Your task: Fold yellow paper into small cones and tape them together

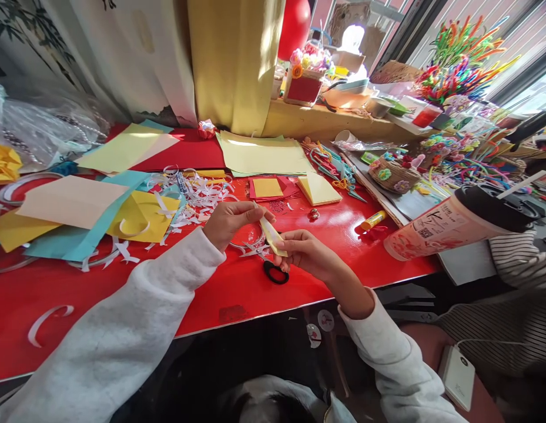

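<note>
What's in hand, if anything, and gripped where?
A narrow piece of pale yellow paper, held at both ends: the left hand pinches the far end, the right hand the near end.

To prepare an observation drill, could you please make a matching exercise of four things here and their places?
1. Narrow pale-yellow paper strip
2. Black-handled metal scissors
3. Yellow cylindrical tube
4. White rectangular device

A. On the brown seat
B. Held by the left hand and right hand
C. Just left of the tall, black-lidded peach cup
D. On the red tabletop, beneath the hands

Pairs: 1-B; 2-D; 3-C; 4-A
</note>
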`<state>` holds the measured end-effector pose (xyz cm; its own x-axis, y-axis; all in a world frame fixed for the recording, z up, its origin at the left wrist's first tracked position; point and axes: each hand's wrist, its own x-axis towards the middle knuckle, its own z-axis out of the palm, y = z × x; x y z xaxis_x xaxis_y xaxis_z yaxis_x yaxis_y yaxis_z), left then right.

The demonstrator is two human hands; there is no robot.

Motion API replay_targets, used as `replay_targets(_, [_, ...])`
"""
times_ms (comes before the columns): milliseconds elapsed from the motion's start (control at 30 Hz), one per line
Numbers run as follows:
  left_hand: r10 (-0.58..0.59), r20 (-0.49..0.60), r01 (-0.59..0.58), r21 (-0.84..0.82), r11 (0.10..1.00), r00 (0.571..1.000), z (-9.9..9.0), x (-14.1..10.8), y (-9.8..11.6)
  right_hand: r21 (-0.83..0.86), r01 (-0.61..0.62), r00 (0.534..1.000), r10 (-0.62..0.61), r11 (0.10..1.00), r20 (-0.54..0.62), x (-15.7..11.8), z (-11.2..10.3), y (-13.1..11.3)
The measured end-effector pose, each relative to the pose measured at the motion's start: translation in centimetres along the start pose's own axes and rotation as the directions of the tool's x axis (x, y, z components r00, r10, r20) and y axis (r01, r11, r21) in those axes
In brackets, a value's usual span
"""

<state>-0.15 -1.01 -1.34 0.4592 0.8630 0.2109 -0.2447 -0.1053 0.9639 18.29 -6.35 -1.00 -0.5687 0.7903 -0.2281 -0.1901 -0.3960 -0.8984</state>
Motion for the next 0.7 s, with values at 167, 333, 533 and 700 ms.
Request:
replay_targets(167, [-0.029, 0.007, 0.030, -0.118, 0.993, 1.000, 0.4, -0.2, 0.4, 0.071, 0.001, 0.999, -0.004, 0.997, 0.045, -0.4, -0.2, 0.1])
replay_targets(333, [-0.025, 0.019, 0.027, -0.069, 0.997, 1.000, 0.5, -0.3, 0.2, -0.075, 0.015, 1.000, -0.016, 0.997, -0.022, -1.0, 0.6, 0.4])
replay_targets(533, [-0.056, 0.143, 0.004, 0.338, 0.941, 0.988, -0.1, 0.0, 0.3, -0.452, 0.205, 0.912, -0.337, 0.868, -0.233, -2.0, 0.8, 0.6])
replay_targets(700, [-0.202, 0.261, -0.102, 0.812, 0.575, 0.944, -2.9, 0.5, 0.7, -0.822, -0.097, 0.768, -0.484, 0.561, -0.420, -3.0, -3.0, 1.9])
